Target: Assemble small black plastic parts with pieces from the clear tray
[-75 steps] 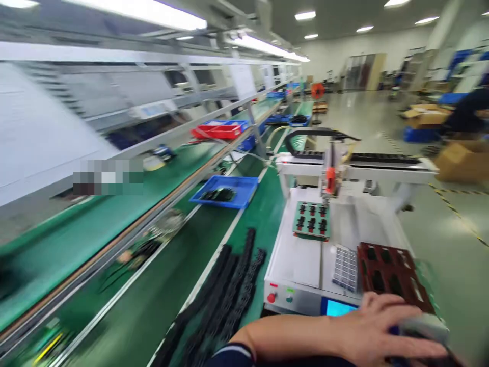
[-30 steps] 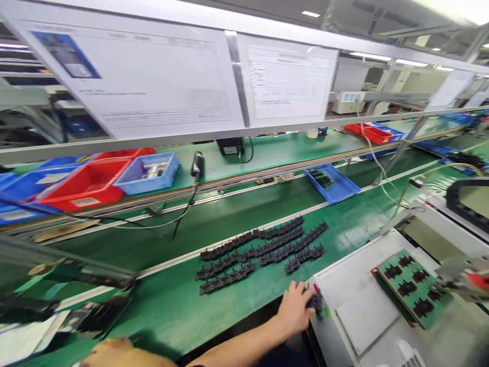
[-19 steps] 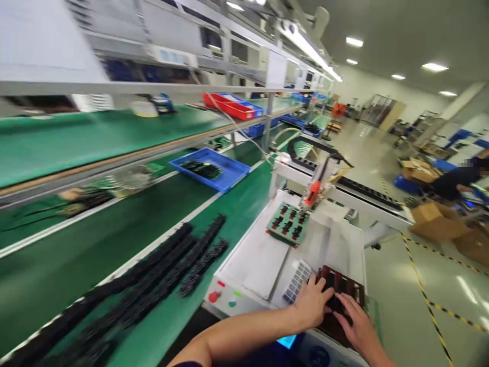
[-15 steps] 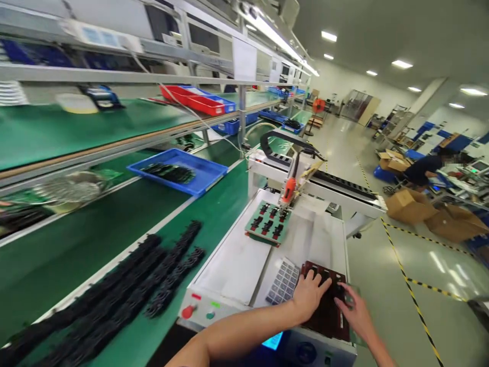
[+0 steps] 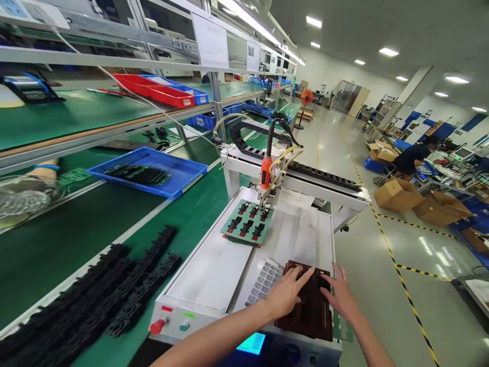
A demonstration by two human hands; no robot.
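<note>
My left hand (image 5: 286, 294) lies over a dark reddish-brown fixture plate (image 5: 301, 318) with slots, its fingers stretched out across the upper left part. At the plate's right edge, my right hand (image 5: 341, 294) has its fingers apart, the thumb and fingertips close to or touching the plate. A pale grid of small square keys or cells (image 5: 265, 282) lies just left of the plate. Farther back on the white machine bed sits a green fixture board (image 5: 240, 234) with several black parts on it. An orange screwdriver head (image 5: 265, 173) hangs above its back right corner.
Rows of black plastic parts (image 5: 126, 290) lie on the green bench at left. Behind them stands a blue tray (image 5: 179, 186) with dark parts. A red button (image 5: 157, 326) is on the machine's front. Cardboard boxes (image 5: 399, 193) and a seated person (image 5: 410, 157) are at right.
The camera view has shifted right, so everything sits farther left. My left hand's fingers have shifted on the plate; my right hand remains at the plate's right edge, fingers spread.
</note>
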